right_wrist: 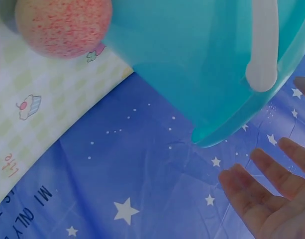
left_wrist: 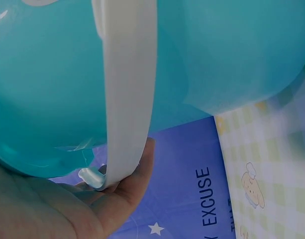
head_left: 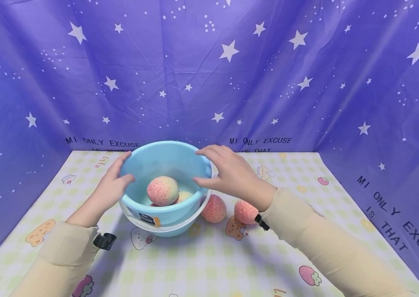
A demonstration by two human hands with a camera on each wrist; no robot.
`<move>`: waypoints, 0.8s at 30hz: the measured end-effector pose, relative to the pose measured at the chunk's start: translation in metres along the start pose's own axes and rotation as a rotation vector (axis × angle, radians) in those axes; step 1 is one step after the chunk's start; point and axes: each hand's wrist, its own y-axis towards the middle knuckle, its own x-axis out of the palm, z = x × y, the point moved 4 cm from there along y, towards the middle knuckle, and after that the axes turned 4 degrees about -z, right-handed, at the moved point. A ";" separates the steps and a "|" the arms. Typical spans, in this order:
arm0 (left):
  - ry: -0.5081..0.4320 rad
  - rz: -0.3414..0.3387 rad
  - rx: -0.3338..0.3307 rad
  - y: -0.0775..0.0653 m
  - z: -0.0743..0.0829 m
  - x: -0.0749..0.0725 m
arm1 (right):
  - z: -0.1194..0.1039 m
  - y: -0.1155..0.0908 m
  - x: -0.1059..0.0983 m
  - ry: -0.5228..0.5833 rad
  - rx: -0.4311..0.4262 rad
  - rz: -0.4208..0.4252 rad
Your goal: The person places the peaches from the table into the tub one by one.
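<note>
A light blue bucket with a white handle is at the table's middle left. Inside it lie a pink-and-cream speckled toy peach and, partly hidden below, at least one paler one. My left hand grips the bucket's left rim, thumb over the edge and fingers outside by the handle's end. By the right rim is my right hand, fingers spread; the right wrist view shows its fingertips apart from the bucket. Two more peaches, one beside the bucket and another under my right wrist, rest on the table.
A checked cloth with cartoon prints covers the table. Behind and at both sides hangs a purple curtain with white stars and lettering. The bucket's white handle hangs down across its front, below a dark label.
</note>
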 end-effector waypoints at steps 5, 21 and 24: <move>-0.005 0.000 0.001 0.000 0.000 0.000 | 0.005 -0.008 0.000 -0.004 -0.008 0.022; -0.003 0.001 0.002 0.001 -0.001 0.001 | 0.023 -0.027 0.002 -0.015 -0.010 0.066; -0.005 -0.001 0.005 0.001 -0.002 0.000 | 0.026 -0.030 0.002 -0.028 -0.007 0.071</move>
